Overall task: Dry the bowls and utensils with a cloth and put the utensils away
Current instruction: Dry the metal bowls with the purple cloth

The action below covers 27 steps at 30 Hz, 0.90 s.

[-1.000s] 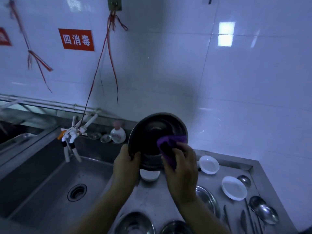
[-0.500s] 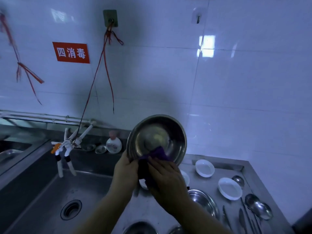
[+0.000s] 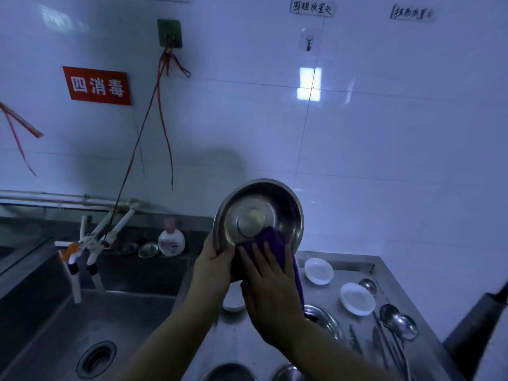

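Compared with the frame half a second earlier, the right hand (image 3: 270,287) lies higher and farther right across the steel bowl (image 3: 258,215), and the purple cloth (image 3: 270,244) now covers the bowl's lower right wall rather than its lower middle. The bowl is held in the air, tilted so that its inside faces the camera, above the steel counter (image 3: 354,268) and just right of the sink (image 3: 115,320). The left hand (image 3: 213,266) grips the bowl's lower left rim, thumb over the edge and fingers curled behind it. The right hand presses the cloth against the bowl with fingers straight and slightly spread; the cloth hangs down past the heel of that hand. On the counter to the right lie two small white dishes (image 3: 319,270), well apart from the bowl, and beside them ladles (image 3: 398,321) and other utensils. Further steel bowls (image 3: 327,320) rest near the front edge, partly hidden by the forearms. A soap bottle (image 3: 171,240) stands behind the sink, near the taps (image 3: 90,243).
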Motion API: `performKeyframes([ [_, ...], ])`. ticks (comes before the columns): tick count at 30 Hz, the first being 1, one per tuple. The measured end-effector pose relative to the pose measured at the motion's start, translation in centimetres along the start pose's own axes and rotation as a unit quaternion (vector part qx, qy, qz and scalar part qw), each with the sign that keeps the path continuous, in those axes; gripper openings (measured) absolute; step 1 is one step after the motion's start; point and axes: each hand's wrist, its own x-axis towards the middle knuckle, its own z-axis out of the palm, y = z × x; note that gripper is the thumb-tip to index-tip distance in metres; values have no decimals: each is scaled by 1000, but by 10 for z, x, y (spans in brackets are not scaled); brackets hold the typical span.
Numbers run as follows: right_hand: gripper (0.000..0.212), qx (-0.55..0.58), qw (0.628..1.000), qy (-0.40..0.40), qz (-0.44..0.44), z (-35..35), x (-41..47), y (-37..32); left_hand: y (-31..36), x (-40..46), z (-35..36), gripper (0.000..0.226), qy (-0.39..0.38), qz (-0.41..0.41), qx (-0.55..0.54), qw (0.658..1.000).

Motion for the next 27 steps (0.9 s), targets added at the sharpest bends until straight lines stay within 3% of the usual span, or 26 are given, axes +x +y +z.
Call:
performKeyframes([
  [3, 56, 11, 1000, -16, 10, -2, 1, -11, 2, 3, -4, 34, -10, -7, -11, 1000],
  [7, 56, 143, 986, -81, -22, -8, 3, -1, 0, 7, -12, 31, 0, -19, -22, 1000],
  [9, 62, 122, 988, -83, -47, -10, 2, 6, -1, 8, -10, 30, -10, -33, -34, 999],
  [12, 64, 20, 996, -33, -80, -12, 3, 10, 1, 8, -4, 29, -9, -52, -52, 997],
  [16, 59, -35, 993, 55, -97, -1, 3, 14, 6, 7, 2, 31, -4, -82, -64, 995],
  [21, 20, -52, 952, 201, -226, -2, 6, 52, 13, -1, 4, 24, -26, -80, -7, 996],
  [27, 11, -125, 913, 190, -339, -26, 16, 95, 31, 2, -5, 33, -81, -37, 82, 993],
])
